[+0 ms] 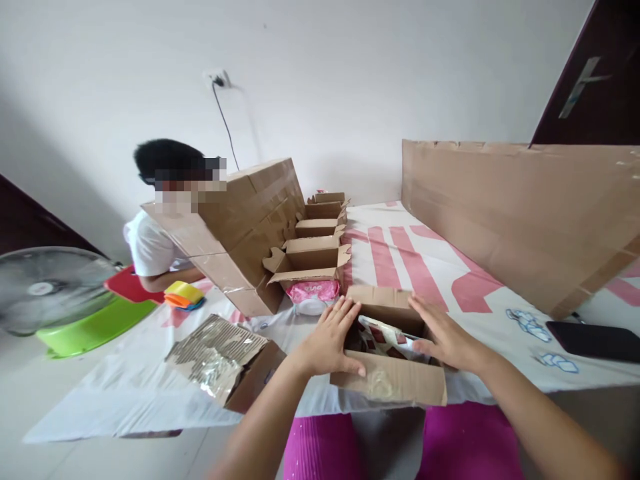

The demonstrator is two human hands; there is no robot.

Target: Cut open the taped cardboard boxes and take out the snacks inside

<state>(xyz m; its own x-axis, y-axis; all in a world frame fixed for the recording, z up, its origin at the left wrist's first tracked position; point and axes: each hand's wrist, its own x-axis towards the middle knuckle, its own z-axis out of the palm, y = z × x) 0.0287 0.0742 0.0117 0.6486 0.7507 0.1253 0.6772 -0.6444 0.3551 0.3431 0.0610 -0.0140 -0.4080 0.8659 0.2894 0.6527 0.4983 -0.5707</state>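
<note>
Close in front of me an open cardboard box [387, 381] stands on the cloth-covered table, its flaps up. Inside lies a packet with a white and dark red pattern [387, 335], partly hidden by the box walls. My left hand [330, 340] rests on the box's left side, fingers stretched out and thumb apart. At the right side is my right hand [447, 337], fingers extended along the edge and thumb over the packet's right end; whether the thumb touches it I cannot tell. A pink packet [313, 293] stands just behind, against a row of open boxes [313, 259].
Left of my arm lies a torn, taped cardboard box [225, 357]. A tall carton [250, 233] stands behind it, with a person [155, 247] beyond. Colourful folded items [184, 295] and a fan [47, 290] are far left. A cardboard panel [510, 213] and phone [595, 341] are right.
</note>
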